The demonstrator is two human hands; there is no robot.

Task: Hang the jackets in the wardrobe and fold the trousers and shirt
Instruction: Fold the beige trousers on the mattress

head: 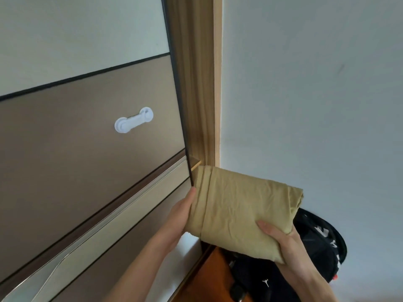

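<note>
Folded khaki garment [242,205] — soft, creased cotton, rectangular bundle — was held at the wooden wardrobe frame [196,83], left hand [181,216] gripped its left edge, right hand [281,238] pinched its lower corner, thumb on top, black bag [316,243] below.

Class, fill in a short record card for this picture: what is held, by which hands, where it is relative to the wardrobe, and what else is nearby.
Held item: folded yellow-tan garment
Left hand: grips the garment's left edge
Right hand: grips its lower right corner, thumb on top
Position: raised at the narrow gap beside the sliding wardrobe door
Door fitting: white stick-on handle
Nearby: black bag below the garment
</note>
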